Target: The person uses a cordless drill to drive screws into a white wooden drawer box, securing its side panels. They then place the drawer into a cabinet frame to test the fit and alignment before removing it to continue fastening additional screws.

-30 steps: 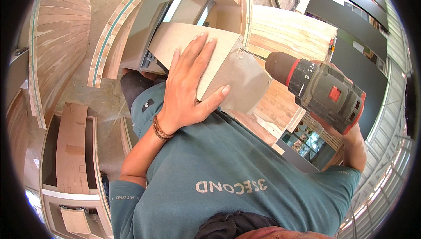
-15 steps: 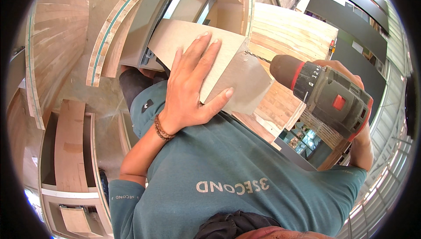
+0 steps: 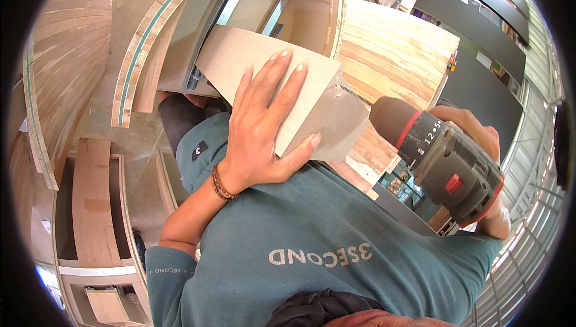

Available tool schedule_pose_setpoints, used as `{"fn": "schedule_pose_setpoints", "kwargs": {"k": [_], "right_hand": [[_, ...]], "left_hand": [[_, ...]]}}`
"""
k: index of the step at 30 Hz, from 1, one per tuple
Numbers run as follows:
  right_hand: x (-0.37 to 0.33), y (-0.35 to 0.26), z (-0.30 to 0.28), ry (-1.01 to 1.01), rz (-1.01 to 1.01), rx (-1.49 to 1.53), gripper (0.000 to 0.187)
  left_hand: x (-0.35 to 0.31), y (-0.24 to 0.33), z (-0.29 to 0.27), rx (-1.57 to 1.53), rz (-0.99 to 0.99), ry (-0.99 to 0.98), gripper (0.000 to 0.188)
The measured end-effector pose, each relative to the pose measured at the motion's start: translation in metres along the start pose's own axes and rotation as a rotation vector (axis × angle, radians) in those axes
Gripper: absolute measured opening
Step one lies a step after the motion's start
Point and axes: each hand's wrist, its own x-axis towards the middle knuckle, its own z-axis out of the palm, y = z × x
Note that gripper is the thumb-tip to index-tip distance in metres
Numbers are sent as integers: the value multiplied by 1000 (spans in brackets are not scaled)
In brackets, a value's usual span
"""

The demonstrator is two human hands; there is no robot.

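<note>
A pale wooden box-like piece [image 3: 270,48] with a grey side face [image 3: 333,120] lies in front of me. My left hand [image 3: 264,120] rests on it with fingers stretched over the pale top. Its thumb reaches across the edge onto the grey side. In my right hand [image 3: 471,129] is a dark cordless drill [image 3: 456,165] with red trim, gripped from behind. Its thin drill bit [image 3: 357,98] points left, with the tip at the piece's right end, by the top corner. How deep the tip sits I cannot tell.
Behind the piece stands a curved wooden cabinet [image 3: 135,63] with metal drawer runners [image 3: 276,14]. A striped wooden slab [image 3: 393,45] is beyond the drill. Long cabinet frames [image 3: 125,207] lie at lower left, and dark panels [image 3: 480,81] stand at right.
The drill's body has swung lower and a little left, so the bit slants more steeply up to the corner. My left hand stays on the piece, which has shifted only slightly.
</note>
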Motion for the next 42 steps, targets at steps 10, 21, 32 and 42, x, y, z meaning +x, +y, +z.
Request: {"fn": "schedule_pose_setpoints", "kwargs": {"k": [10,21,32,42], "right_hand": [[15,-1,6,-13,-139,71,49],[19,-12,-2,-47,-50,-48,51],[6,-13,-21,-30,-174,-106,54],[-7,38,-61,100,-335,-615,70]], "left_hand": [[-1,2,0,-49,-23,19,85],[-6,2,6,29,2,69,84],[-9,7,10,56,-14,125,81],[-11,2,11,51,-31,132,80]]}}
